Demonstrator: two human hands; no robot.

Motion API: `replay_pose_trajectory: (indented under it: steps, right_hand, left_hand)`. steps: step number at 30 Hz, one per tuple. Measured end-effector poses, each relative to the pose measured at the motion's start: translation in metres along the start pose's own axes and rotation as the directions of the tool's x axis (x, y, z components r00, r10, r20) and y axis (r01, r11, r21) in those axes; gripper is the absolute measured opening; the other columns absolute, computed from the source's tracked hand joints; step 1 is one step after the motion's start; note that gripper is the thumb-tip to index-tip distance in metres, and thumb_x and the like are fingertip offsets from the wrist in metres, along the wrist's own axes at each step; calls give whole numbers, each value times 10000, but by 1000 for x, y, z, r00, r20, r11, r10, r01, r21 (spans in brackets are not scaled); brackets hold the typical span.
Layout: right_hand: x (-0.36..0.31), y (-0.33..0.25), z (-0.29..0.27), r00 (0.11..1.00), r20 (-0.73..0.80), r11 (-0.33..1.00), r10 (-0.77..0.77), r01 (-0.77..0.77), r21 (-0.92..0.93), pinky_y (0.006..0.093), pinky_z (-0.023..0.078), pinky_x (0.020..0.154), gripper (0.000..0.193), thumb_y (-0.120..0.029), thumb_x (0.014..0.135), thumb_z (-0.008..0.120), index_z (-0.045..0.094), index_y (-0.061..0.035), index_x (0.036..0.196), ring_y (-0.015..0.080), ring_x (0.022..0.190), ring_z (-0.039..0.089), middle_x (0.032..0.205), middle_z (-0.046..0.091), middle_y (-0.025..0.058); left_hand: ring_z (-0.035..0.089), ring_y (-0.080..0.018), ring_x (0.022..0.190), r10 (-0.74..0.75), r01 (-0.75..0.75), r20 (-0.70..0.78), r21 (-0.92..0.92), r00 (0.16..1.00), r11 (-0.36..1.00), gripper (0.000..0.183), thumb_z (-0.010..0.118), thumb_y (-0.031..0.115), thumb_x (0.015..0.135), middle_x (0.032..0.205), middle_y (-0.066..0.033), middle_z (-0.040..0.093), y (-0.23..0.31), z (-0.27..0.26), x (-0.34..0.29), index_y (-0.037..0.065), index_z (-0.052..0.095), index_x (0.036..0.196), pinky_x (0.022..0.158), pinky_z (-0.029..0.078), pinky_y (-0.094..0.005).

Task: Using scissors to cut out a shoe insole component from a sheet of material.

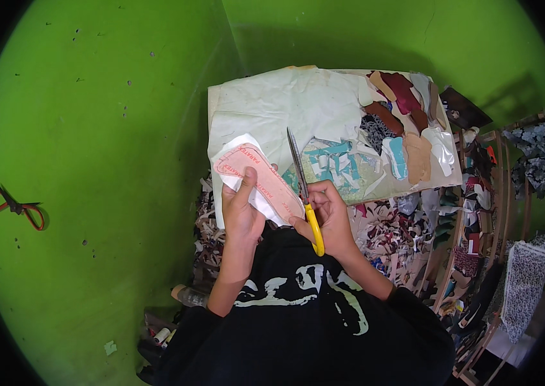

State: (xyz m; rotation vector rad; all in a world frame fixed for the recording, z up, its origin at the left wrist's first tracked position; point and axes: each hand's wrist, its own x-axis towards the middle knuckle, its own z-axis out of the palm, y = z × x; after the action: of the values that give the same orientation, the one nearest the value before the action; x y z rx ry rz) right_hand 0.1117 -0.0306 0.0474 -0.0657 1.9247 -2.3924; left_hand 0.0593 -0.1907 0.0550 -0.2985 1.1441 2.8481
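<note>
Insole (271,188) pinched in left hand (242,209), scissors (314,226) gripped in right hand (333,222): trimming seems in progress; next calls for parting the blades (295,157).

- red capital letters (251,159) cross the pink sole-shaped piece (271,185) in my left hand (243,209), one word printed several times, some of it hidden by that hand
- on my black top (272,344), large white printed shapes (285,299) that i cannot make out as letters

Left hand (245,215) + right hand (331,219) = 2. Yellow-handled scissors (313,225) + red-handled scissors (14,206) = 2 pairs. Pink sole-shaped piece (271,188): 1. Bottle (192,296): 1. Scraps (394,244): many, uncountable.
</note>
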Motion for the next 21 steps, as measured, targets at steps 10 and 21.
replay_pose_trajectory:
  steps: [10,21]
  right_hand:
    - [10,-22,-25,985,171,983,37,-5,-184,308,447,802,748,-413,708,870,415,-14,1148,162,838,539,936,562,83]
    - [12,-12,-15,969,247,951,9,68,-302,298,372,547,769,-680,755,702,398,-18,1001,152,591,458,694,472,69]
  left_hand:
    - [682,-225,885,-33,25,134,57,990,998,307,668,72,906,1002,-106,670,18,11,-3,1,560,1185,764,568,-351]
    - [651,-131,846,-78,76,24,67,997,995,273,657,40,902,997,-66,663,11,23,-8,26,584,1164,731,538,-263]
